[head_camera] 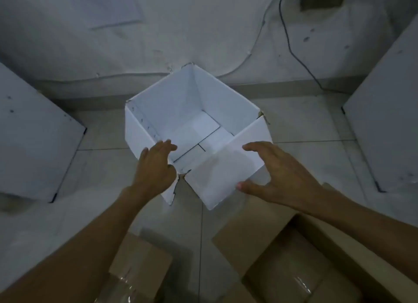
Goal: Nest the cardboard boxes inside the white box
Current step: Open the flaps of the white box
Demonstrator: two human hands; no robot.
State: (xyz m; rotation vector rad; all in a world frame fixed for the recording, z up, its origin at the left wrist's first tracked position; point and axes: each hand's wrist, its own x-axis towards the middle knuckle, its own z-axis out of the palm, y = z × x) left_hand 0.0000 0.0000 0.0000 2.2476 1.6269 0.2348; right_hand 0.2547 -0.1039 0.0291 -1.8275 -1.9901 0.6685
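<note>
An open white box (162,103) stands on the tiled floor in the middle of the view, its inside bare. My left hand (156,164) rests flat on its near-left flap, fingers together. My right hand (276,178) hovers with spread fingers over the near-right flap (226,171), thumb at the flap's lower edge. Two brown cardboard boxes lie near me: a smaller one (140,264) at the bottom centre with clear tape on it, and a larger open one (282,257) at the bottom right under my right forearm.
Grey-white panels lean at the left (34,144) and right (384,121). A wall runs behind the white box, with a black cable (291,49) hanging down it. Tiled floor shows between the boxes.
</note>
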